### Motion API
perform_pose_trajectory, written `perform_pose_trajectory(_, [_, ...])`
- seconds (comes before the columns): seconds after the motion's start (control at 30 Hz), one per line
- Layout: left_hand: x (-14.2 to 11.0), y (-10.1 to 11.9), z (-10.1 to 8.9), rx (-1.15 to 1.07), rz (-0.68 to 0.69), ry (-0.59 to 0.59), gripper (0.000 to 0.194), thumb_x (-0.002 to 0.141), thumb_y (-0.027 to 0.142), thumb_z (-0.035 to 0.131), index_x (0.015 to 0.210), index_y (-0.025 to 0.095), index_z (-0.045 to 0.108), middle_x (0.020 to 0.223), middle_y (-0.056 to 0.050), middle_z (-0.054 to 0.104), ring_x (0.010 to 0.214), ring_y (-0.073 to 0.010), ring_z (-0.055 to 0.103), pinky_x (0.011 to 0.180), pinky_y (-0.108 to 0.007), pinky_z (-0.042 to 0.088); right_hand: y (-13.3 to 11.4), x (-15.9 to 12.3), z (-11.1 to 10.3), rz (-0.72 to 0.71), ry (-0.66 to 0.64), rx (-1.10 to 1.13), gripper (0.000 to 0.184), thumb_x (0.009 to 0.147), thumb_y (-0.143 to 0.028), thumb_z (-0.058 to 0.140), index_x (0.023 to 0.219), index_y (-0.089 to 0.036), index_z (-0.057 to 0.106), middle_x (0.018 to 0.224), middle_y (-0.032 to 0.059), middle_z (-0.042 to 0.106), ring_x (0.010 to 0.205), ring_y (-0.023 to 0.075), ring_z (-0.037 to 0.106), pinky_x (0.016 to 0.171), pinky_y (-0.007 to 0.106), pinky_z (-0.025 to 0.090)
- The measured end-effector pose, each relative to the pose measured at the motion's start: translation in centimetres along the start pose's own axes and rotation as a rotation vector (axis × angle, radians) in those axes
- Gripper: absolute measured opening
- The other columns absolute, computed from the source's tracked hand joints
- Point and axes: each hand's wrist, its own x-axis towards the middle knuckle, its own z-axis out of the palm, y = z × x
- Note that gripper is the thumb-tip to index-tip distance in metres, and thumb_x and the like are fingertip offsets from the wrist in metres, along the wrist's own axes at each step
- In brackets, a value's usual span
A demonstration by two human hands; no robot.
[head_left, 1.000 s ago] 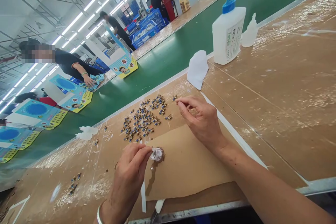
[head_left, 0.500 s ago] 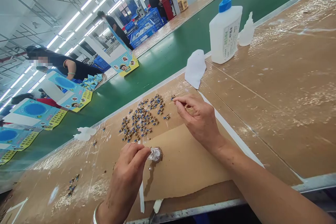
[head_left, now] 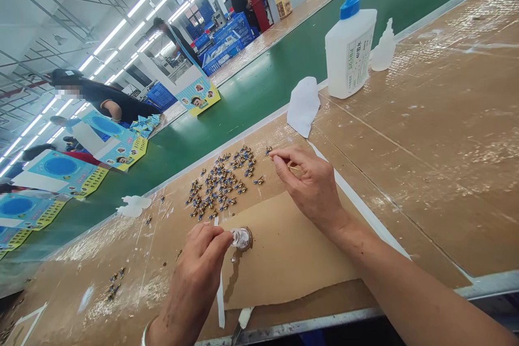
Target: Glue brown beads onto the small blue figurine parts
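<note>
My right hand is closed in a pinch, with a small blue-and-gold piece at its fingertips. Part of a thin, pale stick shows among its fingers. Low and to the left, my left hand has its thumb and index finger pressed together at the rim of a small round cup with whitish stuff inside. What those fingertips grip is hidden. The cup rests on a brown cardboard sheet. Just beyond it lies a loose pile of similar blue-and-gold pieces.
A white bottle with a blue cap and a small dropper bottle stand at the back right. White paper lies nearer. A knife sits at the front edge. Beyond the green belt, people work near printed boxes.
The view has shifted slightly, so everything sits a little farther right. Both hands keep nearly the same pose over the table.
</note>
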Motion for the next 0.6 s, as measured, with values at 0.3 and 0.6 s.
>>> perform_pose_trajectory(0.3, [-0.6, -0.2, -0.8, -0.052, -0.075, 0.026, 0.016, 0.084, 0.011, 0.055, 0.095, 0.019, 0.062, 0.087, -0.005, 0.063, 0.085, -0.0166, 0.060, 0.080, -0.030, 0.049, 0.1, 0.1, -0.1, -0.006, 0.015, 0.003, 0.013, 0.086, -0.018, 0.051, 0.088, -0.020, 0.064, 0.088, 0.0003, 0.064, 0.081, 0.0112, 0.059, 0.072, 0.025, 0.047])
perform_pose_trajectory(0.6, [-5.9, 0.6, -2.5, -0.452, -0.863, 0.285, 0.014, 0.074, 0.036, 0.067, 0.082, 0.024, 0.071, 0.086, 0.001, 0.071, 0.084, -0.0162, 0.066, 0.078, -0.022, 0.053, 0.1, -0.2, -0.2, -0.010, 0.010, -0.073, 0.012, 0.086, -0.020, 0.053, 0.089, -0.022, 0.065, 0.089, -0.0013, 0.066, 0.075, 0.0120, 0.060, 0.070, 0.026, 0.047])
